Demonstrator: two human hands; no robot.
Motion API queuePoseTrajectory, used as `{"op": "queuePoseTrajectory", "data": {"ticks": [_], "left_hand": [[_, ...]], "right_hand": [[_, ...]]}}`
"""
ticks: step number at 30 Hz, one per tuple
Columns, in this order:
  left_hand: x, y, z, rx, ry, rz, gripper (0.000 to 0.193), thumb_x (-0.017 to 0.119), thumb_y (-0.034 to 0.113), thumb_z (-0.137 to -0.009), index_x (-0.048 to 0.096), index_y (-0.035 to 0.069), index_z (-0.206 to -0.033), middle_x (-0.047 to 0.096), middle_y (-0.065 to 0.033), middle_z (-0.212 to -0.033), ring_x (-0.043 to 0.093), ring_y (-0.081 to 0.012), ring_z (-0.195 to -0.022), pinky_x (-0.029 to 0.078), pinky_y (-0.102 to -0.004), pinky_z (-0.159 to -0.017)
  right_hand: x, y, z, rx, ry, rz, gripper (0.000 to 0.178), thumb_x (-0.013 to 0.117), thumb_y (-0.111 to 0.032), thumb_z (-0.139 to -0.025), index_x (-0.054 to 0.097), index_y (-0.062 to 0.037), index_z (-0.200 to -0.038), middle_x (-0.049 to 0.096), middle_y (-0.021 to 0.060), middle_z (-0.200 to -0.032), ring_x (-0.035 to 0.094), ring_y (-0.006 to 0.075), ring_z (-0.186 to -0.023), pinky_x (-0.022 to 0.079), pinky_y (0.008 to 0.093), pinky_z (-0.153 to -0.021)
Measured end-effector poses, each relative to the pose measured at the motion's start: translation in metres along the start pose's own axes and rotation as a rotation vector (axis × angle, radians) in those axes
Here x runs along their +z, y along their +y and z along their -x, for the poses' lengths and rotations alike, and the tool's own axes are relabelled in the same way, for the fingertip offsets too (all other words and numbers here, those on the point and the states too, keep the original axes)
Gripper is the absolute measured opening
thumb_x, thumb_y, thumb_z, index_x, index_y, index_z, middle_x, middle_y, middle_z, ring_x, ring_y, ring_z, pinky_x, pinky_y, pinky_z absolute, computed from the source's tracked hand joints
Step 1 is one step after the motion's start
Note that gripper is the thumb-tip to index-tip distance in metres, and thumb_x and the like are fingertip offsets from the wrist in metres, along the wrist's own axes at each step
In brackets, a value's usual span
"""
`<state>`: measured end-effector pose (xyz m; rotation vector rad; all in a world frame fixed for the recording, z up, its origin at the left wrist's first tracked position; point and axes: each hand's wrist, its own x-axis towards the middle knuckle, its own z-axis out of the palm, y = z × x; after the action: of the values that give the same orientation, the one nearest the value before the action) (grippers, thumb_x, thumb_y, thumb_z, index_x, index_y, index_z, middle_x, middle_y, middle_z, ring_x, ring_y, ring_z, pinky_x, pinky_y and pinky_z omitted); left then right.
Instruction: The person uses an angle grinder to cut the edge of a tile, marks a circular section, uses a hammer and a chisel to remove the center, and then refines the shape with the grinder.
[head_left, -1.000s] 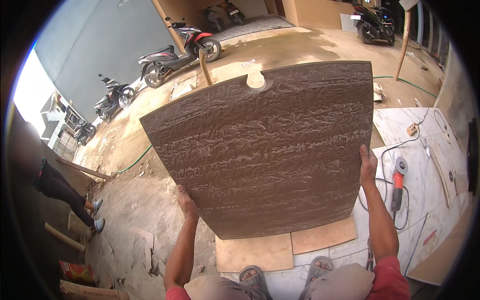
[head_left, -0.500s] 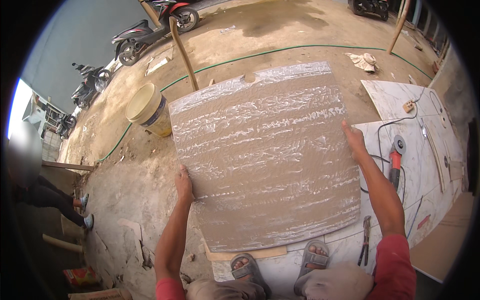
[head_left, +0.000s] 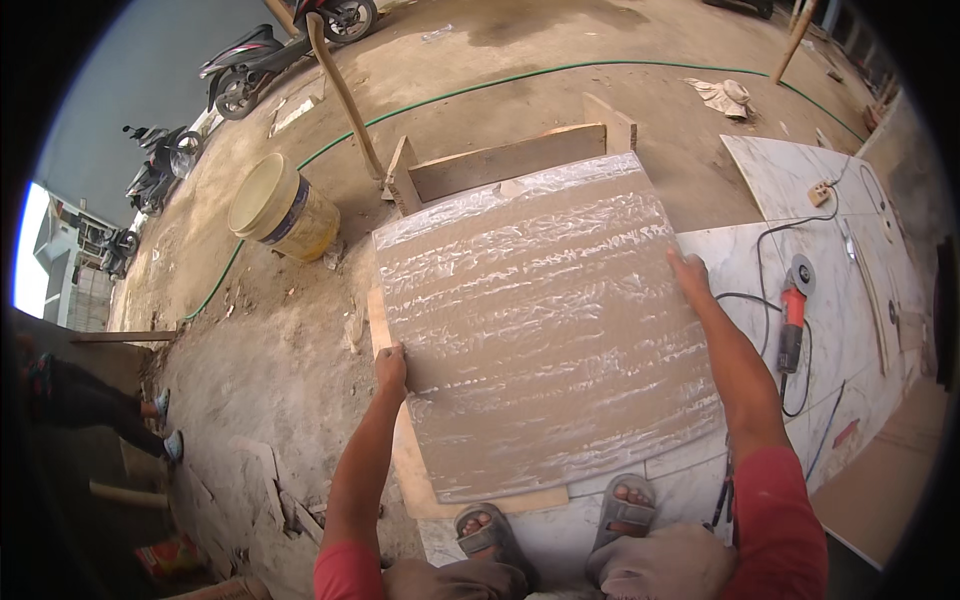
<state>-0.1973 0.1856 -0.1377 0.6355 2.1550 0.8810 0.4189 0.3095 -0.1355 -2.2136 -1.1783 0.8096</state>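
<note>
No wording or numerals could be read. The yellowish bucket (head_left: pixel 312 232) carries a dark blue label band (head_left: pixel 291 213), its print too small to make out; the red-and-yellow packet (head_left: pixel 168 556), lower left, is blurred.

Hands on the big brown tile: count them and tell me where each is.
2. The left hand is at the left edge of the tile; the right hand is at its right edge, farther from the body. No others show.

Daylight glares off the ridged brown rectangular slab (head_left: pixel 545 330); the white sky (head_left: pixel 29 250) at far left is blown out. Straight lines bow toward the black rim, where shadowed detail seems soft.
</note>
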Motion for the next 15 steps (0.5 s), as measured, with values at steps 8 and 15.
{"op": "queuePoseTrajectory", "data": {"ticks": [8, 15], "left_hand": [[-0.007, -0.01, -0.011, 0.061, -0.146, -0.318, 0.042, 0.069, 0.033, -0.09, 0.067, -0.007, -0.103, 0.071, -0.0175, -0.094, 0.066, -0.0243, -0.086, 0.051, -0.0386, -0.076], [-0.009, 0.003, 0.01, 0.063, -0.173, -0.508, 0.041, 0.072, 0.032, -0.086, 0.069, -0.007, -0.096, 0.072, -0.023, -0.094, 0.07, -0.0313, -0.086, 0.052, -0.0421, -0.077]], "right_hand": [[0.014, 0.006, -0.017, -0.027, 0.003, 0.14, 0.078, 0.061, -0.061, -0.087, 0.063, 0.0125, -0.114, 0.064, 0.0343, -0.115, 0.061, 0.0456, -0.114, 0.048, 0.0471, -0.097], [0.011, 0.012, -0.019, -0.149, -0.017, 0.256, 0.07, 0.06, -0.058, -0.089, 0.065, 0.0094, -0.105, 0.065, 0.0337, -0.108, 0.063, 0.045, -0.108, 0.049, 0.0482, -0.091]]}}
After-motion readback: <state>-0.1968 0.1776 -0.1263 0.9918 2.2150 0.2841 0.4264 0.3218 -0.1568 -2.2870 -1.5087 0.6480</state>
